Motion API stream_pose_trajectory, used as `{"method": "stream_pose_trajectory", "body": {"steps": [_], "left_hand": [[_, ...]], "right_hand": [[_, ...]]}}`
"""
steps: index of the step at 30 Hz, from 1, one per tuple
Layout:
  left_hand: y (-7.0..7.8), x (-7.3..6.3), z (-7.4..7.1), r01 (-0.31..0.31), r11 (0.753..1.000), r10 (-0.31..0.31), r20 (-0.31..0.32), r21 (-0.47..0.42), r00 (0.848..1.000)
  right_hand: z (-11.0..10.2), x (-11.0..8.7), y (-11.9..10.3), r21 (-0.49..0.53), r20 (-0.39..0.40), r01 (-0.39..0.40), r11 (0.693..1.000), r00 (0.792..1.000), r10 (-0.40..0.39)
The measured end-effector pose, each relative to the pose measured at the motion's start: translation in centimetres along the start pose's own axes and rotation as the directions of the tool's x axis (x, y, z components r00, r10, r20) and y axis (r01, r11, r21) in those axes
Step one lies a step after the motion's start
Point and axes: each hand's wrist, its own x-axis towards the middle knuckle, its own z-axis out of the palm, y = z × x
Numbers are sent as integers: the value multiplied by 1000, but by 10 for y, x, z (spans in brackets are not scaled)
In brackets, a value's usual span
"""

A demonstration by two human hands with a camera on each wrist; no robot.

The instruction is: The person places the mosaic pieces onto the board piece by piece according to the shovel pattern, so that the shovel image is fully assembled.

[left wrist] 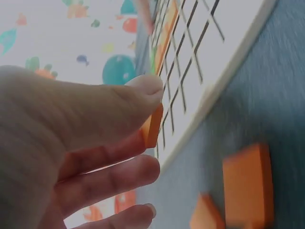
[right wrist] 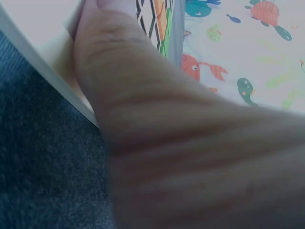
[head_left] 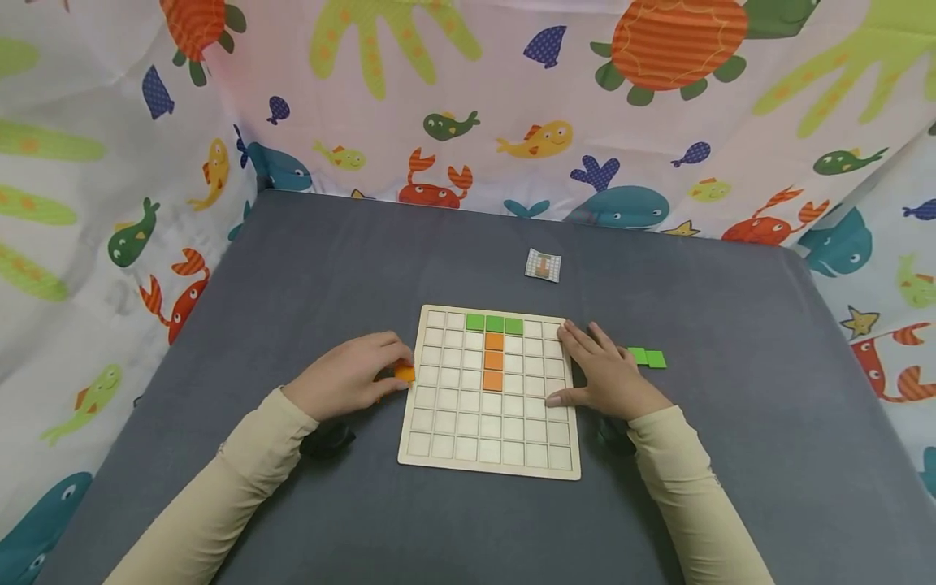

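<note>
A wooden grid board lies flat on the table, with three green tiles in a row at its far edge. Below the middle one, three orange tiles run in a column. At the board's left edge, my left hand pinches an orange square tile between thumb and fingers. Beneath that hand, loose orange tiles lie on the table, mostly hidden in the head view. My right hand rests over the board's right edge, fingers extended and thumb on the grid.
Right of my right hand lie loose green tiles, partly hidden by it. A small pattern card sits beyond the board on the grey table. A curtain printed with sea animals surrounds the table's back and sides.
</note>
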Motion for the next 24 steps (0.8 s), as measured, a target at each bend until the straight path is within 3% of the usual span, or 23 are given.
{"method": "stream_pose_trajectory", "body": {"steps": [5, 12, 24], "left_hand": [[13, 16, 13, -104, 995, 104, 38, -1, 994], [29, 34, 35, -188, 982, 184, 108, 21, 977], [37, 47, 53, -256, 966, 255, 38, 23, 966]], "right_hand": [[1, 0, 0, -4, -6, -2, 1000, 1000, 2], [0, -1, 0, 1, -7, 5, 1000, 1000, -5], [1, -1, 0, 2, -20, 10, 1000, 1000, -10]]}}
